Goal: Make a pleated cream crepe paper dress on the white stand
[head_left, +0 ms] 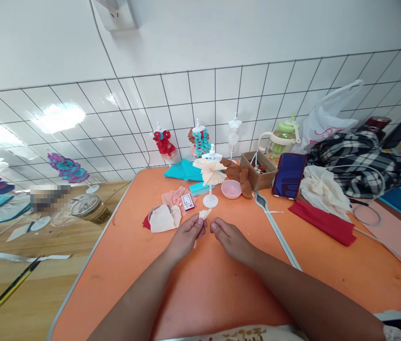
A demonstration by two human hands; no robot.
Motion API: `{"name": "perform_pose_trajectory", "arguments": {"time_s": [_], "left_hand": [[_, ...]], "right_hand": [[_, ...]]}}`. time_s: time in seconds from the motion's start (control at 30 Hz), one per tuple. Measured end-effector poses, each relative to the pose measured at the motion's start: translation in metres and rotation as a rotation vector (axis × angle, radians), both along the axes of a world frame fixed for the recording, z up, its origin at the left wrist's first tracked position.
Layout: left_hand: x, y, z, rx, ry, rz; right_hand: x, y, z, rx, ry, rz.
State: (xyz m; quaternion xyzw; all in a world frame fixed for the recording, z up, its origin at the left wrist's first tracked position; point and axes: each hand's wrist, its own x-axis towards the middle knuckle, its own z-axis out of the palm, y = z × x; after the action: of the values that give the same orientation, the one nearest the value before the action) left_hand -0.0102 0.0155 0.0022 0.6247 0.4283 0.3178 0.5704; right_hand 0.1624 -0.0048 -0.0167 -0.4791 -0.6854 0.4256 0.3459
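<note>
My left hand (190, 231) pinches a small folded piece of cream cloth (205, 214) above the orange table. Close beside it, my right hand (229, 237) has thumb and forefinger pressed together; a thin thing, too small to name, shows near the fingertips. Just beyond the hands stands a white mini dress form (210, 201) wearing pleated cream fabric (212, 171). To the left lie a white cloth (165, 219) over a round container, a small white-and-red packet (187, 202) and peach fabric (172, 198). A pink bowl (231, 189) sits right of the form.
Dressed mini forms in red (164, 144) and turquoise (201, 142) line the tiled wall. Rightward are a cardboard box (262, 177), a phone (289, 175), scissors (261, 201), red cloth (323, 222) and a green-lidded bottle (284, 137). A lidded cup (90, 208) and a cutter (15, 284) occupy the wooden surface.
</note>
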Motion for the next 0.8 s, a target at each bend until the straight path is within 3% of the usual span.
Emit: {"name": "perform_pose_trajectory", "arguments": {"time_s": [0.3,0.53,0.8], "left_hand": [[0.0038,-0.0038,0.0048,0.034,0.088,-0.016],[0.0032,-0.0008,-0.0032,0.085,0.091,-0.020],[0.0053,-0.0012,0.0028,0.147,0.140,0.010]], "right_hand": [[0.0038,-0.0024,0.0093,0.001,-0.055,0.038],[0.0041,-0.0022,0.0070,0.019,-0.149,0.034],[0.0053,0.0007,0.0062,-0.015,-0.155,0.006]]}}
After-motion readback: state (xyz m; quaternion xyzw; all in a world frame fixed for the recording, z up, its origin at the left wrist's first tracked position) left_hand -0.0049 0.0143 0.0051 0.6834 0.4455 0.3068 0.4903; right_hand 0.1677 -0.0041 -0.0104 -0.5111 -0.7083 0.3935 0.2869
